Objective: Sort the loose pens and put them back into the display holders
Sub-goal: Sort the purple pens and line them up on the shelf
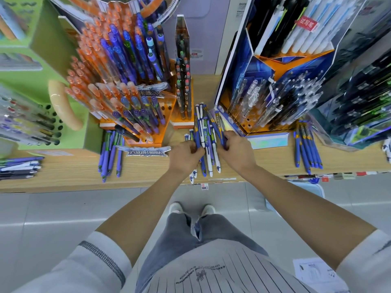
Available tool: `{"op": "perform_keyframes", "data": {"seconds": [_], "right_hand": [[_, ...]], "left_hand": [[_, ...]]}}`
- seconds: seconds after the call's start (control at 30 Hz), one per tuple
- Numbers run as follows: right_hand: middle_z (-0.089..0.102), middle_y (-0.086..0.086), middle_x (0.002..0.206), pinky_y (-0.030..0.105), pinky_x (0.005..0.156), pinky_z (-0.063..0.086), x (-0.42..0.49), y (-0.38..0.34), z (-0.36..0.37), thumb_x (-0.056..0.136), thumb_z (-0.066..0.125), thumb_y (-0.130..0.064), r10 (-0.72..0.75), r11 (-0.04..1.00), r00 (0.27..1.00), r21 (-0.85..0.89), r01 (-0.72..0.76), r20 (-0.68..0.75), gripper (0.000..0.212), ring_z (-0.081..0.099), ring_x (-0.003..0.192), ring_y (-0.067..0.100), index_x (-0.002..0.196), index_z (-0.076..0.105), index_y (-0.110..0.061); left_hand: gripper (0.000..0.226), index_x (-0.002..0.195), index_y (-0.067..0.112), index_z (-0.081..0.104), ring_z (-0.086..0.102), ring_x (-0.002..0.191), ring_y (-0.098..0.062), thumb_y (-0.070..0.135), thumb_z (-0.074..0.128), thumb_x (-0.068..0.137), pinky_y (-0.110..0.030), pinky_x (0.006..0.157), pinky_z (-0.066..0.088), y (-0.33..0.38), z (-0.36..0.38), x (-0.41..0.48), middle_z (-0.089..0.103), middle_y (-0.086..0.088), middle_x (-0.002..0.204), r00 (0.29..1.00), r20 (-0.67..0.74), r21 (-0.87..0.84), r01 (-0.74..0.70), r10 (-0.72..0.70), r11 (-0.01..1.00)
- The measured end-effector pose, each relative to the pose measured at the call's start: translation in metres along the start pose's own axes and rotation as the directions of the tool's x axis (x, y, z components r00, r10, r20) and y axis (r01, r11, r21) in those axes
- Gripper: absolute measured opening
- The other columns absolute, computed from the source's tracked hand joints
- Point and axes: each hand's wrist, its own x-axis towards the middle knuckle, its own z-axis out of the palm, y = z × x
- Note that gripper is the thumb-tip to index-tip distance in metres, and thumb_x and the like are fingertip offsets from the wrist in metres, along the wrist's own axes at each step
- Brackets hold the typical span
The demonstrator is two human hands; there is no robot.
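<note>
Left hand: fingers curled round loose pens at the heap's left side.
Right hand: grips blue pens at the heap's right edge.
Loose pens: blue and white heap on the wooden shelf, between the two holders.
Orange display holder: behind, left, packed with pens.
Blue display holder: behind, right.

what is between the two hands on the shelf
The loose pens, blue and white, heaped on the wooden shelf; the left hand and right hand each grip some, seen in the head view.

Glossy plastic pens lie on a matt wood-grain shelf; the orange holder seems glossy plastic.
</note>
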Motion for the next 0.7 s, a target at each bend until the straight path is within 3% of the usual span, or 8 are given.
{"op": "perform_keyframes", "data": {"seconds": [0.1,0.27,0.43,0.5,0.57,0.63,0.7], "right_hand": [[0.055,0.005,0.071,0.029,0.059,0.044,0.0,-0.004,0.001,0.086,0.061,-0.021,0.029,0.997,0.998,-0.068,-0.026,0.047,0.013,0.06,0.07,0.03,0.082,0.052,-0.014],[0.061,0.013,0.078,0.031,0.061,0.046,0.0,-0.003,0.005,0.089,0.063,-0.027,0.062,0.997,0.997,-0.04,-0.06,0.042,0.022,0.059,0.071,0.03,0.078,0.052,-0.012],[0.046,0.002,0.052,0.025,0.052,0.033,0.004,-0.008,0.002,0.086,0.064,-0.022,0.114,0.993,0.986,0.008,-0.116,0.12,0.038,0.047,0.051,0.019,0.056,0.042,-0.016],[0.047,0.004,0.057,0.025,0.048,0.03,0.002,-0.008,0.0,0.084,0.065,-0.021,0.117,0.991,0.985,0.045,-0.124,0.129,0.037,0.047,0.054,0.021,0.058,0.04,-0.019],[0.054,0.011,0.068,0.028,0.051,0.04,-0.001,-0.005,-0.001,0.084,0.066,-0.02,0.111,0.986,0.983,0.109,-0.127,0.145,0.028,0.055,0.061,0.026,0.066,0.045,-0.015],[0.061,0.017,0.073,0.041,0.059,0.054,-0.004,-0.002,-0.002,0.085,0.066,-0.018,0.092,0.972,0.983,0.198,-0.124,0.16,0.017,0.064,0.065,0.031,0.078,0.053,-0.009],[0.064,0.017,0.074,0.043,0.062,0.058,-0.007,0.0,-0.005,0.087,0.065,-0.015,0.086,0.955,0.982,0.268,-0.129,0.168,0.013,0.066,0.062,0.027,0.084,0.057,-0.005]], "left_hand": [[0.025,0.073,0.013,0.058,0.066,0.061,-0.03,0.034,0.057,0.087,-0.043,0.067,0.056,-0.003,-0.002,-0.003,0.069,-0.01,0.068,0.999,0.01,0.039,-0.037,0.037,0.999],[0.017,0.077,0.009,0.059,0.066,0.058,-0.025,0.024,0.061,0.084,-0.041,0.066,0.057,-0.011,-0.007,-0.009,0.07,-0.011,0.071,1.0,0.025,0.029,-0.014,0.014,0.999],[0.011,0.085,0.007,0.063,0.06,0.048,-0.018,0.017,0.058,0.088,-0.035,0.063,0.057,-0.015,-0.01,-0.014,0.071,-0.008,0.071,0.997,0.052,-0.077,0.053,-0.049,0.996],[0.011,0.097,0.004,0.06,0.058,0.046,-0.02,0.012,0.055,0.09,-0.035,0.057,0.054,-0.014,-0.011,-0.016,0.07,-0.011,0.073,0.996,0.063,-0.143,0.066,-0.057,0.988],[0.012,0.103,0.006,0.055,0.057,0.045,-0.02,0.008,0.053,0.091,-0.032,0.052,0.053,-0.013,-0.01,-0.019,0.07,-0.015,0.076,0.995,0.071,-0.196,0.089,-0.076,0.977],[0.012,0.106,0.007,0.052,0.055,0.044,-0.02,0.01,0.051,0.094,-0.029,0.047,0.051,-0.011,-0.009,-0.019,0.069,-0.018,0.077,0.992,0.078,-0.226,0.112,-0.097,0.968],[0.011,0.104,0.006,0.051,0.054,0.046,-0.022,0.013,0.046,0.097,-0.027,0.044,0.048,-0.01,-0.007,-0.019,0.068,-0.019,0.078,0.991,0.077,-0.225,0.12,-0.105,0.967]]}}
